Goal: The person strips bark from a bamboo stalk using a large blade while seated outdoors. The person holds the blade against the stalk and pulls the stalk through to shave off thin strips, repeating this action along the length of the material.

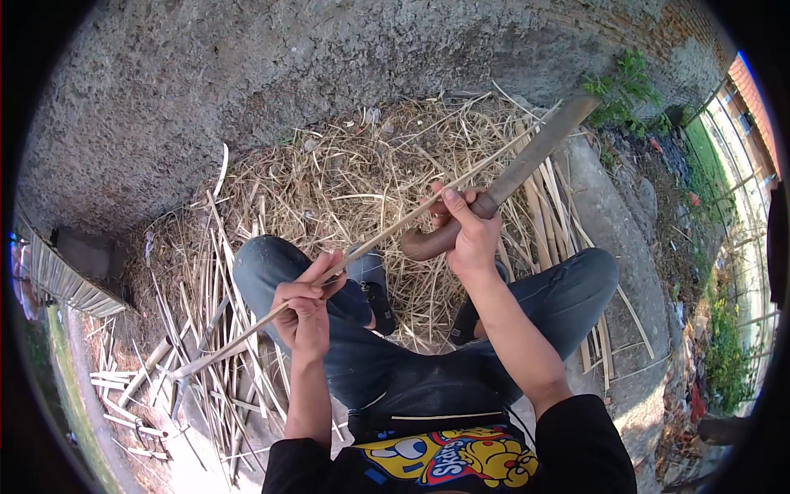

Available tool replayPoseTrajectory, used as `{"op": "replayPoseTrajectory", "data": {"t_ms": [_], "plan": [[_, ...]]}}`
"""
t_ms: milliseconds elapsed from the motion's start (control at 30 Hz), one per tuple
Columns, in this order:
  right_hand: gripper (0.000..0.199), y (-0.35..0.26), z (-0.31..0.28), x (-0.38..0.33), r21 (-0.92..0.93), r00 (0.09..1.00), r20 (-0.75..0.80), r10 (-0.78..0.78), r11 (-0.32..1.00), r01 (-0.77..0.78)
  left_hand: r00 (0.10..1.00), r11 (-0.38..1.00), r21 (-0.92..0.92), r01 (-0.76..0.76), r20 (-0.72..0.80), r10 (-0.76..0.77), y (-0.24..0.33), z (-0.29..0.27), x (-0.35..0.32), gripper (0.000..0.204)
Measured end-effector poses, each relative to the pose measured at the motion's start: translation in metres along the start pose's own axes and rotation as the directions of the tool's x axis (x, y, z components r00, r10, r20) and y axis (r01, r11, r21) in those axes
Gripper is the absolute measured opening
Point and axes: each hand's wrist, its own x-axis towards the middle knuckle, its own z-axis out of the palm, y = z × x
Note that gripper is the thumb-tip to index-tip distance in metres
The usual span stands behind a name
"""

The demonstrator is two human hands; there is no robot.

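Note:
My right hand [473,226] is closed round the curved brown wooden handle [432,242] of a machete. Its broad, dull blade [543,148] points up and to the right. A long, thin bamboo strip [395,226] slants across in front of me, from the lower left to the upper right. My left hand [307,305] grips the strip over my left knee, fingers wrapped round it. Farther along, the strip passes by the thumb and fingers of my right hand, next to the machete. Its upper part runs close beside the blade.
Pale shavings [362,181] cover the ground between my legs and the rough wall [271,74]. Split bamboo strips [239,354] lie heaped at the left; longer ones [543,214] lie at the right by a stone ledge [613,239]. A green plant [629,90] grows at the wall's base.

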Motion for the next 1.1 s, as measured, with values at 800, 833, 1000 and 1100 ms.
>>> {"op": "replayPoseTrajectory", "data": {"t_ms": [800,833,1000,1100], "plan": [[0.024,-0.011,-0.013,-0.027,-0.436,0.973,0.227,0.049,0.898,0.057,0.518,0.517,0.476,0.711,0.142,-0.843,0.022,0.025,-0.009,0.03],[0.022,-0.01,-0.019,-0.026,-0.592,0.956,0.29,0.054,0.795,0.134,0.595,0.555,0.503,0.663,0.095,-0.798,0.017,0.024,-0.01,0.029],[0.04,-0.015,-0.035,-0.035,-0.884,0.875,0.459,0.151,0.175,0.433,0.654,0.61,0.322,0.724,-0.04,-0.755,0.01,0.028,-0.008,0.032],[0.053,-0.009,-0.031,-0.051,-0.875,0.838,0.479,0.262,0.223,0.43,0.573,0.558,0.134,0.819,-0.159,-0.804,0.007,0.028,-0.011,0.035]]}}
